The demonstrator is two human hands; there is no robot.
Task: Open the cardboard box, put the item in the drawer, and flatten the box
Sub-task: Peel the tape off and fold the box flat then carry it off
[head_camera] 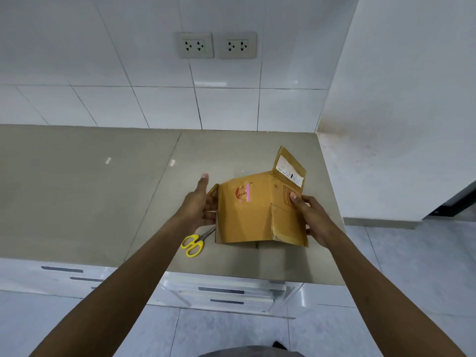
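Observation:
A brown cardboard box point(247, 215) with a red mark and a pink patch is held just above the grey countertop point(90, 191), squashed nearly flat. One flap with a white label stands up at its far right corner. My left hand point(203, 202) presses against the box's left edge, fingers curled under it and thumb stretched forward. My right hand point(311, 217) grips the right edge with the thumb on top. White drawers point(221, 292) sit shut below the counter's front edge. No item from the box is in view.
Yellow-handled scissors point(193, 244) lie on the counter just below my left hand, blades partly under the box. A tiled wall with two double sockets point(216, 45) stands behind. The counter ends at a white wall on the right; floor tiles lie below.

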